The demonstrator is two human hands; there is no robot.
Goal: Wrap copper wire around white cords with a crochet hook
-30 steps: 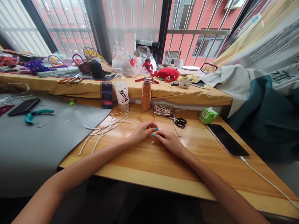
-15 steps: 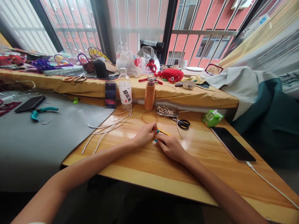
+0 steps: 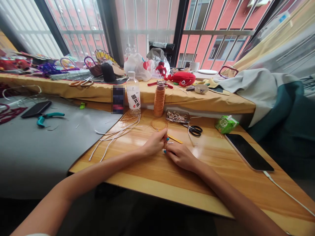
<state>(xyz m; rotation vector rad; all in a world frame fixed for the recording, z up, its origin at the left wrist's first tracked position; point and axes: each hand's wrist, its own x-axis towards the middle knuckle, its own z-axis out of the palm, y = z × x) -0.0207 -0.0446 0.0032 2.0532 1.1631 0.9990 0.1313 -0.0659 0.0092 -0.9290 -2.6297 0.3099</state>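
Observation:
My left hand [image 3: 155, 144] and my right hand [image 3: 180, 156] meet fingertip to fingertip on the wooden table [image 3: 221, 170]. Both are pinched closed on a thin yellow strip [image 3: 175, 138] that sticks out to the right from between them, with a small white bit at the fingertips. A loose coil of orange cord [image 3: 158, 124] lies just beyond my left hand. Behind it stands an orange cord spool [image 3: 159, 101]. White strips [image 3: 115, 135] fan out to the left of my hands.
A water bottle [image 3: 133, 94], a metal tin of small pieces [image 3: 177, 116], black scissors [image 3: 195, 130], a green carton [image 3: 226, 123] and a phone [image 3: 248, 152] on a cable sit on the table. Teal pliers [image 3: 48, 117] and another phone [image 3: 36, 108] lie on the grey mat at left.
A yellow strip has appeared between my fingertips and now sticks out farther to the right. My hands have stayed together at the same spot on the table.

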